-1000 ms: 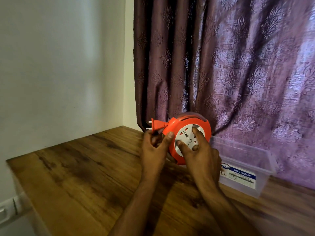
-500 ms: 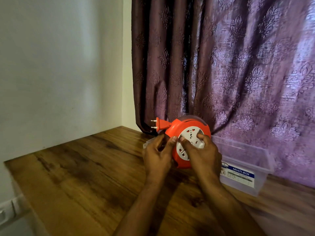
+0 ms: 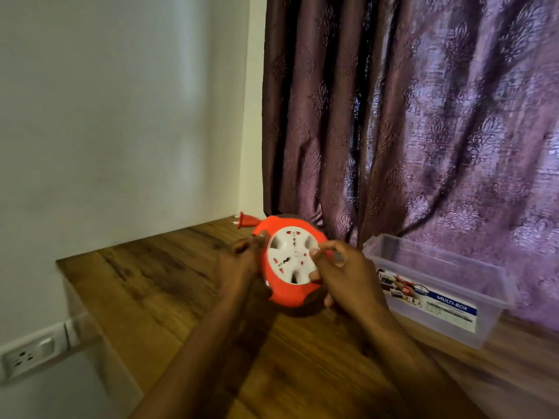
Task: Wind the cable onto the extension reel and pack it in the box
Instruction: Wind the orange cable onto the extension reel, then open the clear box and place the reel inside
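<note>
An orange extension reel [image 3: 273, 293] with a white socket face [image 3: 292, 255] is held just above the wooden table [image 3: 145, 279], tilted so the face points up at me. Its orange plug [image 3: 246, 220] sticks out at the upper left; no loose cable shows. My left hand [image 3: 239, 264] grips the reel's left rim. On the right side, my right hand [image 3: 344, 273] holds the reel with its fingers curled over the face and its thumb below. A clear plastic box [image 3: 438, 285] labelled MULTI-BOX stands open to the right of the reel.
A purple patterned curtain [image 3: 423, 116] hangs behind the table and box. A white wall [image 3: 121, 116] closes the left side. A wall socket [image 3: 27, 355] sits low at the left, below the table's edge.
The reel has tipped from upright to face up and sits lower over the table. My right fingers have slid toward the right edge of the white face. The plug swung further left.
</note>
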{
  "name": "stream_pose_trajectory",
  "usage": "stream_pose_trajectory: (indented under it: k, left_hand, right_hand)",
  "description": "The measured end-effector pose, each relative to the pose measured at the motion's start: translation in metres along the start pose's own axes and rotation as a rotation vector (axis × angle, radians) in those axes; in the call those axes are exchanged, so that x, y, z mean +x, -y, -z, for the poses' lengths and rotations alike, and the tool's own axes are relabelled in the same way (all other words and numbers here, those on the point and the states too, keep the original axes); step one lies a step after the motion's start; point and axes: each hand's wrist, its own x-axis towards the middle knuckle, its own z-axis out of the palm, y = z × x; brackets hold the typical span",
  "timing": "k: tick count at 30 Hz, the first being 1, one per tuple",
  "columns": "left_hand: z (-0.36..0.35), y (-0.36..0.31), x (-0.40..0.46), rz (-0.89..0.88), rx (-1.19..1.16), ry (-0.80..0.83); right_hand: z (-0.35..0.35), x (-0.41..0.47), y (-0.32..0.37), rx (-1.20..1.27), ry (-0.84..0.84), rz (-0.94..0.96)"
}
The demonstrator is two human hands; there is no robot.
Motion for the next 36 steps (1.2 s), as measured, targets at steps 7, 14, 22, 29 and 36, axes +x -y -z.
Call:
stream_pose_trajectory:
  k: [7, 14, 22, 29, 36]
  left_hand:
    - [0.079, 0.006, 0.002, 0.411, -0.164, 0.063]
    - [0.080, 0.013, 0.006, 0.492, -0.027, 0.104]
    - [0.082, 0.013, 0.023, 0.352, 0.445, 0.123]
    - [0.078, 0.003, 0.025, 0.142, 0.874, 0.190]
    - [0.029, -0.023, 0.008, -0.149, 0.917, 0.288]
  right_hand:
    - [-0.031, -0.021, -0.015, -0.111, 0.333, -0.140]
    - [-0.048, -0.030, -0.019, -0.072, 0.394, -0.257]
    - [-0.049, -0.042, -0.014, -0.213, 0.344, -0.187]
    - [-0.004, -0.045, -0.014, -0.433, 0.237, 0.022]
    - [0.080, -0.025, -0.034, -0.923, -0.112, 0.246]
